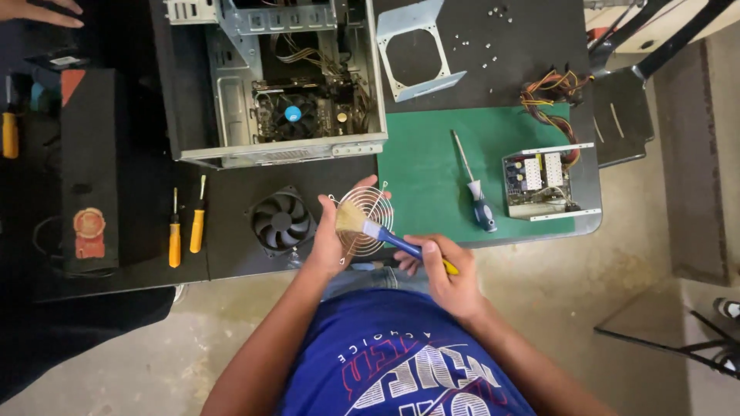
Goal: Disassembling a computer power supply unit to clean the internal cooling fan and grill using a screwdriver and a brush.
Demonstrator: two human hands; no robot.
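My left hand [330, 240] holds a round wire fan grille [370, 223] upright at the table's near edge. In my right hand [447, 271] is a blue-and-yellow-handled paintbrush [385, 233], and its pale bristles rest on the grille's face. Just left of the grille, a black case fan [282, 221] lies flat on the dark table [239, 258].
An open computer case [277, 77] lies at the back. On the green mat [432, 185] are a blue-handled screwdriver [474, 189] and a power supply [543, 181] with coloured wires. Two yellow screwdrivers [185, 227], a metal bracket [416, 50], loose screws [486, 38]. Another person's hand [38, 11] top left.
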